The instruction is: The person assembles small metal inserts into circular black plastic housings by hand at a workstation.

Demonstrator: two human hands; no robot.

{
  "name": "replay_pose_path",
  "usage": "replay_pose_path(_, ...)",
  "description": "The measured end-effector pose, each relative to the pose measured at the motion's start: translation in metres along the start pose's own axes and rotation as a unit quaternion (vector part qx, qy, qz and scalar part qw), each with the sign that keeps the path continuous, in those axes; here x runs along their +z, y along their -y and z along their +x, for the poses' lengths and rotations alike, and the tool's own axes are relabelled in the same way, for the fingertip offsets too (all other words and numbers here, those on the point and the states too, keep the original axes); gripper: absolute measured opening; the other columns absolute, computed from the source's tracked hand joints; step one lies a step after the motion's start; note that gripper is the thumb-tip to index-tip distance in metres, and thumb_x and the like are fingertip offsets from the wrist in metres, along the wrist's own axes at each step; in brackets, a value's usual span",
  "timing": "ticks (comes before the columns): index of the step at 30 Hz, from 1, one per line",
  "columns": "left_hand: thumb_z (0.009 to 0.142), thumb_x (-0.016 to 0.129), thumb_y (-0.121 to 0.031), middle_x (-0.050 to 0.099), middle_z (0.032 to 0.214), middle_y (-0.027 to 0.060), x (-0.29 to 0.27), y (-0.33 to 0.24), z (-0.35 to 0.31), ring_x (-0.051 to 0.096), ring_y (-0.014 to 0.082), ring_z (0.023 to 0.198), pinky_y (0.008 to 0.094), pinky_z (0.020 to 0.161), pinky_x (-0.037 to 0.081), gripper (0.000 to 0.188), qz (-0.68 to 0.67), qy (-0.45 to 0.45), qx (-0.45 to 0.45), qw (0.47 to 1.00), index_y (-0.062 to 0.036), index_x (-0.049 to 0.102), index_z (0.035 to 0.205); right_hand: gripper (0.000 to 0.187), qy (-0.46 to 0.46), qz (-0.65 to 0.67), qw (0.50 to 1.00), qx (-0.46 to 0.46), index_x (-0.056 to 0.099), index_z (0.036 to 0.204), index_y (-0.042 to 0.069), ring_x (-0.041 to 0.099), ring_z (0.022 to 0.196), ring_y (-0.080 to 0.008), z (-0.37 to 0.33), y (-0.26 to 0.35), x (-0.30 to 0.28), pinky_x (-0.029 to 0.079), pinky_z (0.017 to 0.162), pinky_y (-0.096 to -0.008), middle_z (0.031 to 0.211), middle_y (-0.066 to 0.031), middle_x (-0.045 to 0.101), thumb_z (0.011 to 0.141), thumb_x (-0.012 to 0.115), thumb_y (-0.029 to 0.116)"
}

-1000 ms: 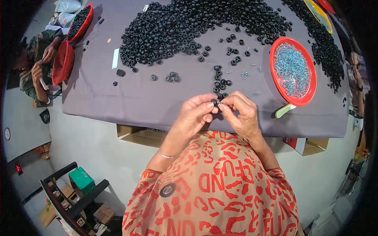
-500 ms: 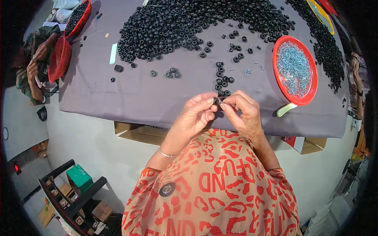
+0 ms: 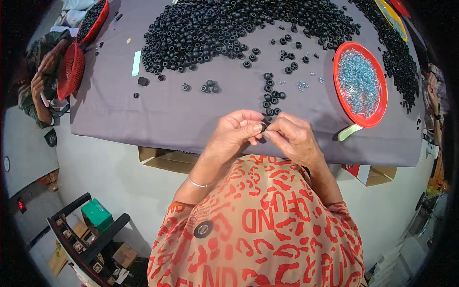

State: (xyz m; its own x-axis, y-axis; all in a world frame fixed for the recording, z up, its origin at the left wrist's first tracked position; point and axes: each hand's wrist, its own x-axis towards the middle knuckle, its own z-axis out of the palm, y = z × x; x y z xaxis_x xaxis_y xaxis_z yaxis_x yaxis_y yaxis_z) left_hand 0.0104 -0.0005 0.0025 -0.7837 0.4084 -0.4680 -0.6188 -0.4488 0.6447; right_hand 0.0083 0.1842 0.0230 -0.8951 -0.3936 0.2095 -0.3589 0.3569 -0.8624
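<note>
While pinching a small, round black part point(image 3: 263, 127) in the left hand point(image 3: 234, 131), holds the right hand point(image 3: 292, 136), closely bunched, just beside it (cannot tell whether gripping anything). Has round, hollow black pieces point(image 3: 274, 94) just beyond both hands, and to their right a red plate point(image 3: 367, 122) of shiny bits point(image 3: 358, 79).

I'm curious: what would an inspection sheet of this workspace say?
Surface: grey cloth, lightly creased.
Job's things: black round pieces, heaped and scattered; small clear pieces in a red dish.
Clutter: pale strip, left of the heap.
Hands: left hand pinches a small black piece; right hand touches it, grip unclear.
Cables: dark cord-like shape at left; too small to confirm.
Surroundings: another person at far left; cardboard box below.
</note>
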Motion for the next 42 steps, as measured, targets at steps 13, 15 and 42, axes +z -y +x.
replay_pose_path(13, 0.081, 0.063, -0.009, 0.063, 0.081, 0.01, 0.001, 0.004, -0.018, 0.059, 0.0092, 0.061, 0.019, 0.051, 0.05, 0.023, -0.083, 0.118, -0.126, 0.981, 0.0055, 0.057, 0.098, 0.014, 0.11, 0.164, 0.98, 0.009, 0.061, 0.079, 0.001, 0.052, 0.062, -0.0123, 0.004, 0.012, -0.016, 0.042, 0.052, -0.0251, 0.071, -0.0047, 0.054, 0.068, 0.071, 0.003)
replay_pose_path(15, 0.079, 0.064, -0.008, 0.063, 0.078, 0.0115, 0.0, -0.003, -0.018, 0.061, 0.0113, 0.059, 0.0196, 0.05, 0.052, 0.024, -0.049, 0.139, -0.14, 0.979, 0.0072, 0.058, 0.097, 0.012, 0.154, 0.209, 0.966, 0.023, 0.061, 0.078, 0.002, 0.054, 0.062, -0.0117, 0.006, 0.015, -0.021, 0.044, 0.051, -0.0241, 0.072, -0.0042, 0.055, 0.071, 0.07, 0.005)
replay_pose_path(42, 0.087, 0.054, -0.007, 0.062, 0.086, 0.0124, -0.029, 0.006, 0.022, 0.061, 0.0128, 0.068, 0.0236, 0.054, 0.053, 0.015, -0.165, 0.144, -0.023, 0.975, 0.003, 0.056, 0.098, 0.015, -0.077, -0.427, 0.898, 0.076, 0.061, 0.083, 0.007, 0.05, 0.084, -0.0266, 0.106, -0.064, -0.034, 0.039, 0.069, -0.0393, 0.082, -0.008, 0.051, 0.072, 0.064, 0.018)
